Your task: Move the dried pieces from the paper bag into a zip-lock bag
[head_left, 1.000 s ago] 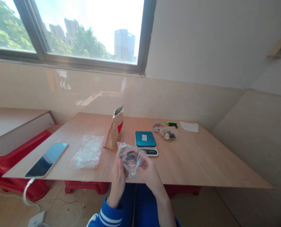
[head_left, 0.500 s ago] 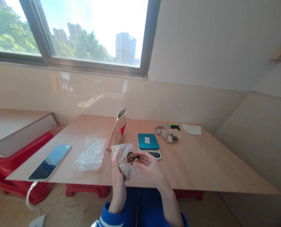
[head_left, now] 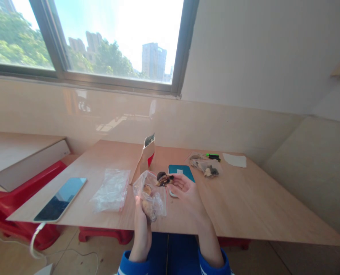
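My left hand [head_left: 142, 219] is closed on a clear zip bag [head_left: 155, 204], which holds pale brown dried slices and stands open at the top. Just above and right of the bag's mouth, my right hand [head_left: 185, 190] pinches several dark brown dried mushroom pieces [head_left: 164, 179]. Behind that hand sits a kitchen scale [head_left: 174, 169] with a teal top, its display mostly hidden. A brown paper pouch [head_left: 142, 162] with a red patch stands upright behind the bag, its top open.
Flat clear bags [head_left: 112, 190] and a phone [head_left: 61, 198] on a white cable lie on the left of the wooden table [head_left: 244, 202]. Filled clear bags [head_left: 208, 169], a green-and-black cutter [head_left: 213, 156] and a white paper piece [head_left: 235, 160] lie at the back right.
My right hand has lifted the mushroom pieces up out of the bag's mouth, to the right. My left hand keeps hold of the bag. The view has shifted slightly.
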A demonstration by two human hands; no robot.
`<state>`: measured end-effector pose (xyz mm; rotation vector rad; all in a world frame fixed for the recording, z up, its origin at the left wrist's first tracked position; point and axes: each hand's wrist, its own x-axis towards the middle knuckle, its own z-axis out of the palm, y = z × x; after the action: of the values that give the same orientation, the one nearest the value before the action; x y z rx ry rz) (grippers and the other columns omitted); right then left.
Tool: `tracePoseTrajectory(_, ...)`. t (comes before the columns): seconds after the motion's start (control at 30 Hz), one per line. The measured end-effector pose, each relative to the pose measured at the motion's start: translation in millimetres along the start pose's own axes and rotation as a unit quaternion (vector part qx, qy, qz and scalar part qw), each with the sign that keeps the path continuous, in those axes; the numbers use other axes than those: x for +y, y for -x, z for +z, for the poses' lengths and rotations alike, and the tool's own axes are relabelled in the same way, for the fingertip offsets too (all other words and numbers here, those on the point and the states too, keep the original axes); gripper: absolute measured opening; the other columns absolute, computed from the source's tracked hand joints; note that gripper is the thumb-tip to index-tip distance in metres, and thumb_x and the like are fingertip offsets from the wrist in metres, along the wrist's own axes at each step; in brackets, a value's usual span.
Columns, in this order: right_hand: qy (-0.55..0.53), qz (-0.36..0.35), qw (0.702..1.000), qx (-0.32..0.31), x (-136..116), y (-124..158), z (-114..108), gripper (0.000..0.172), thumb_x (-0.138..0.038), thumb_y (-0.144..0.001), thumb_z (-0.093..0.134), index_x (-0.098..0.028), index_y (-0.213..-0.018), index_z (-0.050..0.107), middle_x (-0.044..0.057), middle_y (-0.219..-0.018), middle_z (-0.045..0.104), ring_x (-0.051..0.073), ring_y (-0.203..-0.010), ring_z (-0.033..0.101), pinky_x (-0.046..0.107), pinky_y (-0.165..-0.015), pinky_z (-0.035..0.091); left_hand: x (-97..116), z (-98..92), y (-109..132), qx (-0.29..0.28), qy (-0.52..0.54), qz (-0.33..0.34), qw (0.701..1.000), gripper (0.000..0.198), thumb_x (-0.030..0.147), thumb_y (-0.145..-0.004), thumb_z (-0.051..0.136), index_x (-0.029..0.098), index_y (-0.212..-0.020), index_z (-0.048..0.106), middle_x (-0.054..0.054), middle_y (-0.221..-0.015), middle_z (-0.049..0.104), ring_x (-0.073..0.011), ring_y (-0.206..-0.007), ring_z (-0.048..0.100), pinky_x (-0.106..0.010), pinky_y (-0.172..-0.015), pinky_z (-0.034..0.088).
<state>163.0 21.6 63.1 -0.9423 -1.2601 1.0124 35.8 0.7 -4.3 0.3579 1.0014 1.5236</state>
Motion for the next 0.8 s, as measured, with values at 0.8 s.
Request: tracePoseTrajectory(0.8,0.487,-0.253,0.798,-0.248,-59.3,-174.2,27.7,0.024,-0.002,-0.087,0.049,-0.018,-0.086,0.067,0.003,-0.094,0.065,0.013,-0.081,0.056,0.023,-0.072,0.040,9.0,-15.9,-17.1,0.028,0.022,0.052,0.998,0.041,0.050,-0.082,0.061,0.016,-0.105,0.070,-0.005,-0.085,0.074,-0.0171,-0.081,0.070,-0.028,-0.083,0.054)
